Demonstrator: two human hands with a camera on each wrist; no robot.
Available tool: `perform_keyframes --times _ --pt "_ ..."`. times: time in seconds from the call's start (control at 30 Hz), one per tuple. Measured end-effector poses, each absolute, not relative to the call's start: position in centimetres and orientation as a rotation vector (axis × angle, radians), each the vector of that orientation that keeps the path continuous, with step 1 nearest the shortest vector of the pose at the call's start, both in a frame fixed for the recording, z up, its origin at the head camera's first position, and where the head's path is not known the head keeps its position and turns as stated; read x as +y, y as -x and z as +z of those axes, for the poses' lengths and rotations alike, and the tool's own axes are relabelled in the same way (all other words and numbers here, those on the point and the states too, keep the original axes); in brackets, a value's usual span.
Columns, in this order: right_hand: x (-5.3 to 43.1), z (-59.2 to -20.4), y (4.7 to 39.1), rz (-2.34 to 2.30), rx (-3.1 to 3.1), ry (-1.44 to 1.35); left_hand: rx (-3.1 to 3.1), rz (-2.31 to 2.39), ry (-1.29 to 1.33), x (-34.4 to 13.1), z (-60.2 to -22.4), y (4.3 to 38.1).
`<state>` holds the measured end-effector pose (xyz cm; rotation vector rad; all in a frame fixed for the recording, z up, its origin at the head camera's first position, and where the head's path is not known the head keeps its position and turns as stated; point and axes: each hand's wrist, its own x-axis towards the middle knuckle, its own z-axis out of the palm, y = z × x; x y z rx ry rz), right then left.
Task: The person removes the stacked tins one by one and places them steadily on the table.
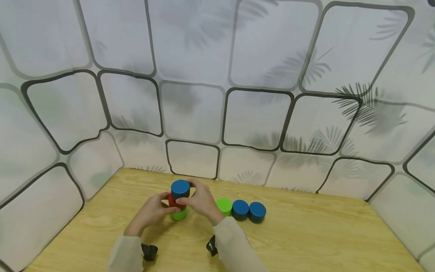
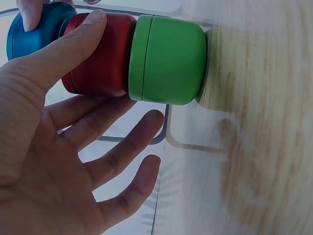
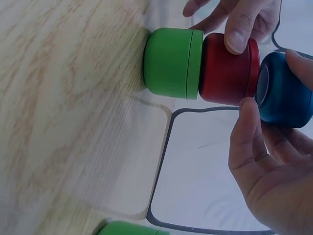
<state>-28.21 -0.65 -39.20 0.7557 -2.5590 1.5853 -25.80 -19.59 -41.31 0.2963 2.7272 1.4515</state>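
Observation:
A green lidded jar stands on the wooden table, and a red lidded jar sits on top of it. My left hand holds the red jar between thumb and fingers, its lower fingers spread loosely in the left wrist view. Above the red one, my right hand grips a blue jar between thumb and fingers. The blue jar is slightly tilted over the red lid, with part of its base showing; whether it touches all along cannot be told. A right fingertip is at the red jar's upper edge.
To the right of the stack, another green jar stands in a row with a blue jar and a second blue jar. Patterned fabric walls border the wooden table at the back and sides.

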Motion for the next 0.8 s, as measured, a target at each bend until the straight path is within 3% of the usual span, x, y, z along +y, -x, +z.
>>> perform_keyframes --times 0.8 --pt "2.8 -39.0 28.0 1.651 -2.569 -0.713 2.752 1.428 -0.216 -19.4 -41.2 25.8"
